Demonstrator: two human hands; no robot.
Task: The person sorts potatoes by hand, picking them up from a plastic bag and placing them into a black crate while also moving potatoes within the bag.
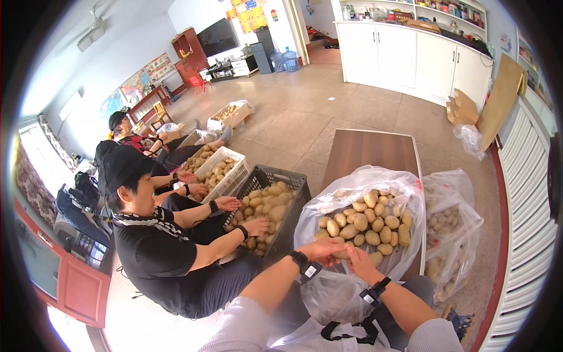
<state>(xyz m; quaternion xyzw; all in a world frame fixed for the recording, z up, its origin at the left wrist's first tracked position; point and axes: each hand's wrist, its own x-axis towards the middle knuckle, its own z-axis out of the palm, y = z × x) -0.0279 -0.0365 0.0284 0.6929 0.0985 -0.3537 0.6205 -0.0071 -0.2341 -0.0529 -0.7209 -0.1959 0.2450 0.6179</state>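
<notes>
A large clear plastic bag lies open in front of me, with a heap of potatoes in it. My left hand and my right hand meet over the near edge of the heap. Between them is a potato, mostly covered by the fingers; both hands are closed around it. Each of my wrists carries a dark strap with a small device. The bag rests on a low brown table with a pale edge.
On the left, a seated person reaches into a black crate of potatoes. A white crate and another seated person are farther back. A second clear bag of potatoes stands right of the table, near a white radiator.
</notes>
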